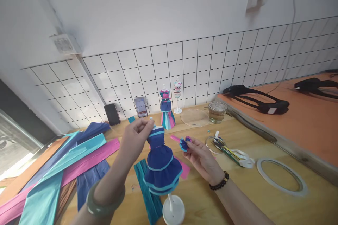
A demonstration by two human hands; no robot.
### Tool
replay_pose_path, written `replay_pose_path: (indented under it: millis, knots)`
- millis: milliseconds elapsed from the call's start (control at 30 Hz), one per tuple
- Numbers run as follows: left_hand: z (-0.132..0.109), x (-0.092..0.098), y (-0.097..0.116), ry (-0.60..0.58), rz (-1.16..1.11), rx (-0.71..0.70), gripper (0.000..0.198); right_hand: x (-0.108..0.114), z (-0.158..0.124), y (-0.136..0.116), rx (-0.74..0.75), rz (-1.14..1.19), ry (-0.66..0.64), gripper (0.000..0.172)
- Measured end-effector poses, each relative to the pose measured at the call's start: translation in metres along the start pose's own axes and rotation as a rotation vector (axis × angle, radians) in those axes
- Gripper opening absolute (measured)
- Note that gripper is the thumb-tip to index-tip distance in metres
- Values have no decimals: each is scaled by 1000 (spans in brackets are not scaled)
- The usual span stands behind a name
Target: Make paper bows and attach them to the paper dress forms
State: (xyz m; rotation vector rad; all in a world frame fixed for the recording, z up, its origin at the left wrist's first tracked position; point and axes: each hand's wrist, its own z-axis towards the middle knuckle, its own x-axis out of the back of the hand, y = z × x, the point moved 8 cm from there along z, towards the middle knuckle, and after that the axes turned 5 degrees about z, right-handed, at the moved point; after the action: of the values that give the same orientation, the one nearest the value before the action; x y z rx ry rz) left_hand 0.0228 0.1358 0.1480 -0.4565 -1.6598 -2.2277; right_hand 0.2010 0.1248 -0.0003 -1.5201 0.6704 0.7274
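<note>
A small dress form (173, 210) on a white round stand wears a navy dress (160, 160) with turquoise trim and two ruffled tiers. My left hand (138, 135) pinches the top of the form at its shoulder, and the form leans with its base toward me. To the right of the dress, my right hand (202, 156) holds a small pleated blue and pink piece (185, 143) between thumb and fingers, apart from the dress. Beneath the dress lies a teal crepe strip (148, 191), with a pink piece (182, 168) beside it.
Colored crepe strips (71, 161) spread over the left side. Behind stand two dressed forms (167, 110), two phones (112, 114) and a lidded glass jar (217, 112). Scissors or cutters (228, 152) and a tape ring (282, 177) lie at right, near an orange surface (298, 126).
</note>
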Motion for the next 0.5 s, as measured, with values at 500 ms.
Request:
replay_pose_path:
  millis: [500]
  knots:
    - [-10,-5,0,18,-171,-39,26,16,8,-1,39,21,51,19]
